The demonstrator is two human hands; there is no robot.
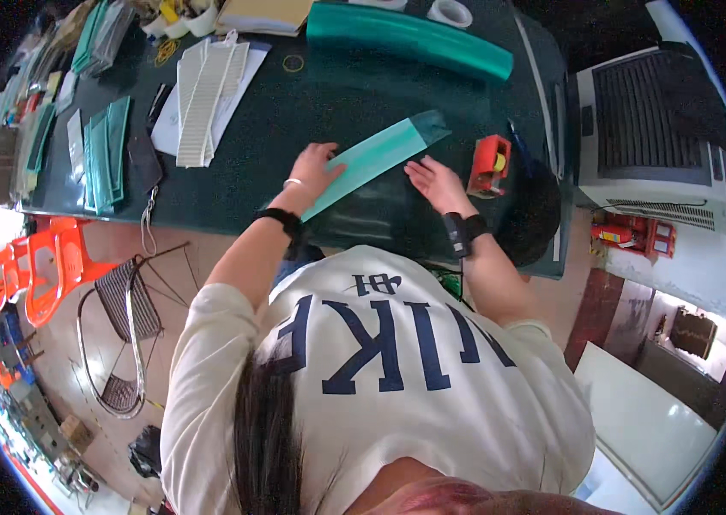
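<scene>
A long pale-green translucent plastic strip [370, 163] lies slantwise before me on the dark green table. Its far right end is a darker, see-through flap [432, 127]. My left hand [317, 170] is at the strip's left edge, thumb touching it, with the fingers loosely bent and apart from the thumb. On the other side, my right hand [437, 184] hovers just off the strip, its fingers stretched out and holding nothing. Right of that hand stands a red tape dispenser [489, 166] with a yellow roll core.
A green plastic roll [410, 39] lies across the table's back. Ruled white strips [211, 103] rest on papers to the left, near a dark pouch [145, 163] and green plastic pieces [106, 154]. A pen [515, 137] lies right of the dispenser; orange chairs [58, 270] stand left.
</scene>
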